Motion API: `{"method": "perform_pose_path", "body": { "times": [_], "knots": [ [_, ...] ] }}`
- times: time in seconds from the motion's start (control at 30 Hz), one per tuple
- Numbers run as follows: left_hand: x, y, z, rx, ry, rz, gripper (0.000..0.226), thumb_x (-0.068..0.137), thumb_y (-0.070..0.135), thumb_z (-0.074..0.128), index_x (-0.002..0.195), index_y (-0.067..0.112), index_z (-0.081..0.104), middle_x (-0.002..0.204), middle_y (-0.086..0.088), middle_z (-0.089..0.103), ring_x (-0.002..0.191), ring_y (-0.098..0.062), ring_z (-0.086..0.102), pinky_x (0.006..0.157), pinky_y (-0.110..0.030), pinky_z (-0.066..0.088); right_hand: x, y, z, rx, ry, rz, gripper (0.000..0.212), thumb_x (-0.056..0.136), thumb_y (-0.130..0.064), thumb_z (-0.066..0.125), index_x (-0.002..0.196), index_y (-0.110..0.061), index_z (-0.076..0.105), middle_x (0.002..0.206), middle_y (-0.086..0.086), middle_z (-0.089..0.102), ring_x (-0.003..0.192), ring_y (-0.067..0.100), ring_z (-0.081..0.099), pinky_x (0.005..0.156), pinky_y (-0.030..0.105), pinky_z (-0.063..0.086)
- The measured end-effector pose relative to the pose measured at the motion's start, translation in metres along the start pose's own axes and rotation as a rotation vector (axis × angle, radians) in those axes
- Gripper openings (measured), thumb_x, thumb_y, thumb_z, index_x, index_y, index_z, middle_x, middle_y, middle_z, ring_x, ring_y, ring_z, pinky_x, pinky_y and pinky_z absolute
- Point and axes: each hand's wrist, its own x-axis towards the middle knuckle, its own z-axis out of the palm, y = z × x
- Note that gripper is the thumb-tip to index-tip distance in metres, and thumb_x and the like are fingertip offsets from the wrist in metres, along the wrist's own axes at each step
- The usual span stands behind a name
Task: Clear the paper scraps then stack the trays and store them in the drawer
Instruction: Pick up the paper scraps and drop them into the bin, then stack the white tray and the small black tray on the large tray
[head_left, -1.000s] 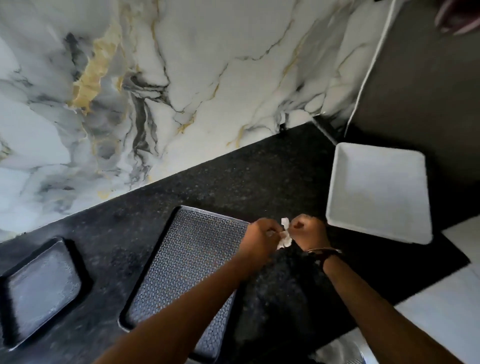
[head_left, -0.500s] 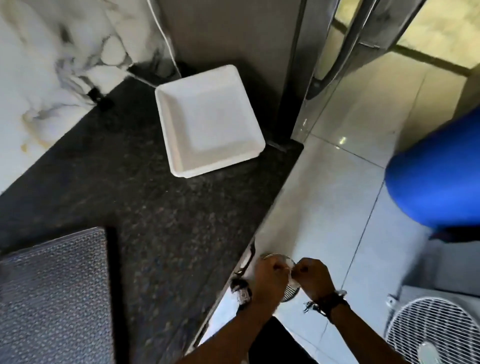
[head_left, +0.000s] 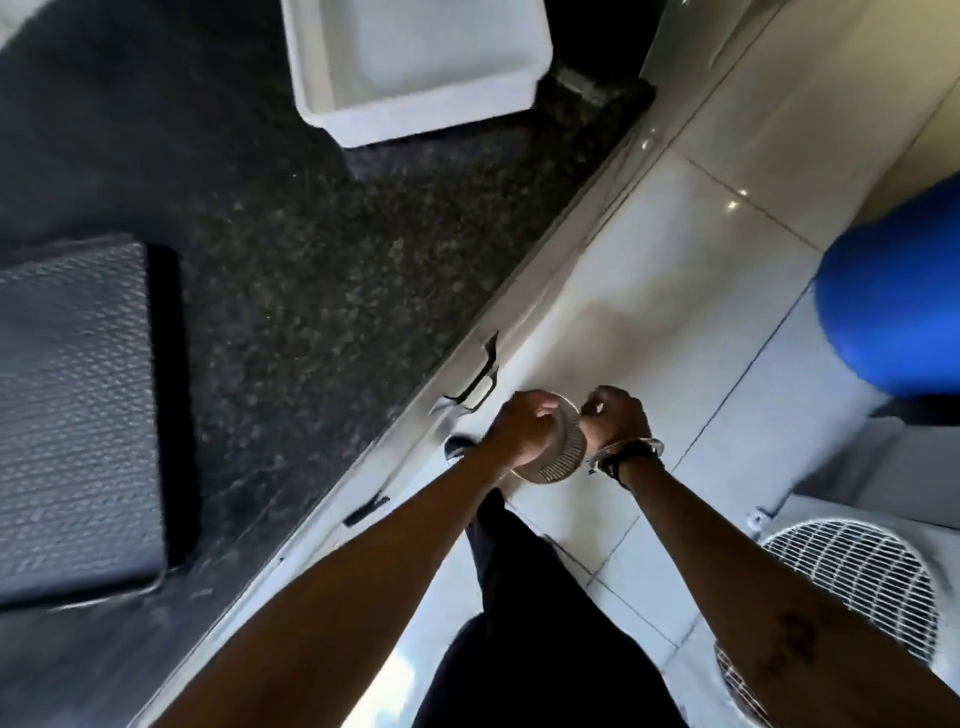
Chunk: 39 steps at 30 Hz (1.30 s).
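Beyond the edge of the speckled black stone counter (head_left: 332, 270), over the pale glossy floor tiles (head_left: 691, 270), my left hand (head_left: 524, 428) and right hand (head_left: 615, 418) hang curled into fists above a small round ribbed metal bin (head_left: 558, 457). Whether either fist holds a paper scrap, I cannot tell. On the counter, the white square plastic tray (head_left: 415, 62) sits at its far end, well apart from the dark textured metal tray (head_left: 72, 415) at the left. A white wire-grilled fan (head_left: 852, 587) stands on the floor beside my right forearm.
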Motion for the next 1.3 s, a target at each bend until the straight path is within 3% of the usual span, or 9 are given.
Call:
{"method": "perform_pose_path", "body": {
  "times": [0.07, 0.23, 0.4, 0.47, 0.57, 0.67, 0.83, 1.07, 1.3],
  "knots": [
    [-0.044, 0.024, -0.033, -0.083, 0.160, 0.147, 0.027, 0.086, -0.001, 0.054, 0.107, 0.001, 0.070, 0.116, -0.013, 0.070, 0.101, -0.013, 0.064, 0.087, -0.011, 0.047, -0.027, -0.047, -0.031, 0.123, 0.184, -0.181, 0.015, 0.079, -0.009, 0.057, 0.083, -0.004, 0.070, 0.087, 0.021, 0.074, 0.085, 0.040, 0.068, 0.070, 0.041, 0.055],
    [-0.148, 0.031, -0.144, -0.308, 0.781, 0.318, 0.020, 0.085, 0.019, 0.061, 0.101, 0.013, 0.070, 0.091, 0.005, 0.070, 0.076, 0.011, 0.063, 0.071, -0.005, 0.048, -0.090, -0.198, -0.068, 0.314, 0.358, -0.795, 0.016, 0.077, -0.006, 0.061, 0.087, -0.007, 0.073, 0.084, 0.014, 0.075, 0.077, 0.034, 0.070, 0.066, 0.038, 0.056],
    [-0.217, -0.047, -0.232, -0.484, 1.399, -0.402, 0.047, 0.080, 0.017, 0.066, 0.123, 0.001, 0.056, 0.123, -0.026, 0.054, 0.115, -0.037, 0.052, 0.100, -0.041, 0.039, -0.111, -0.338, -0.025, -0.059, -0.064, -1.101, 0.049, 0.082, -0.022, 0.067, 0.125, -0.001, 0.059, 0.131, 0.021, 0.057, 0.124, 0.036, 0.051, 0.107, 0.041, 0.039],
    [-0.244, -0.087, -0.253, -0.725, 1.413, -0.782, 0.055, 0.078, 0.021, 0.064, 0.126, -0.001, 0.049, 0.131, -0.027, 0.047, 0.122, -0.041, 0.047, 0.103, -0.042, 0.039, -0.120, -0.390, 0.011, -0.310, -0.237, -1.114, 0.068, 0.086, -0.034, 0.064, 0.142, -0.005, 0.040, 0.152, 0.018, 0.035, 0.141, 0.031, 0.032, 0.118, 0.038, 0.024],
    [-0.264, -0.138, -0.266, -1.018, 1.321, -0.991, 0.059, 0.078, 0.022, 0.063, 0.129, -0.001, 0.044, 0.136, -0.024, 0.043, 0.124, -0.040, 0.047, 0.105, -0.043, 0.042, -0.123, -0.443, 0.065, -0.598, -0.351, -1.081, 0.081, 0.088, -0.048, 0.055, 0.151, -0.015, 0.018, 0.162, 0.008, 0.011, 0.148, 0.027, 0.015, 0.120, 0.043, 0.017],
    [-0.266, -0.170, -0.271, -1.093, 1.298, -0.852, 0.054, 0.077, 0.018, 0.067, 0.122, -0.004, 0.048, 0.129, -0.026, 0.053, 0.117, -0.040, 0.054, 0.099, -0.045, 0.049, -0.117, -0.476, 0.104, -0.658, -0.395, -0.965, 0.076, 0.090, -0.048, 0.052, 0.150, -0.017, 0.019, 0.162, 0.002, 0.016, 0.147, 0.026, 0.017, 0.117, 0.051, 0.018],
    [-0.273, -0.198, -0.283, -0.878, 1.312, -0.723, 0.036, 0.077, 0.020, 0.067, 0.104, -0.002, 0.057, 0.109, -0.023, 0.067, 0.101, -0.036, 0.064, 0.083, -0.038, 0.052, -0.106, -0.492, 0.121, -0.645, -0.179, -0.978, 0.035, 0.090, -0.028, 0.054, 0.122, -0.014, 0.055, 0.135, 0.011, 0.051, 0.127, 0.033, 0.044, 0.103, 0.049, 0.039],
    [-0.290, -0.228, -0.331, -0.634, 1.175, -0.634, 0.012, 0.071, 0.010, 0.066, 0.075, 0.010, 0.054, 0.080, -0.013, 0.066, 0.091, -0.035, 0.067, 0.066, -0.030, 0.044, -0.094, -0.455, 0.106, -0.503, -0.176, -0.752, 0.029, 0.088, -0.022, 0.057, 0.104, 0.000, 0.065, 0.117, 0.024, 0.065, 0.109, 0.038, 0.062, 0.087, 0.041, 0.050],
    [-0.305, -0.258, -0.342, -0.373, 0.980, -0.532, 0.037, 0.073, 0.012, 0.065, 0.110, 0.008, 0.063, 0.105, -0.022, 0.070, 0.096, -0.035, 0.066, 0.070, -0.030, 0.042, -0.134, -0.346, 0.081, -0.563, -0.158, -0.601, 0.025, 0.086, -0.021, 0.054, 0.091, 0.001, 0.066, 0.111, 0.022, 0.063, 0.106, 0.039, 0.059, 0.083, 0.038, 0.047]
  ]
}}
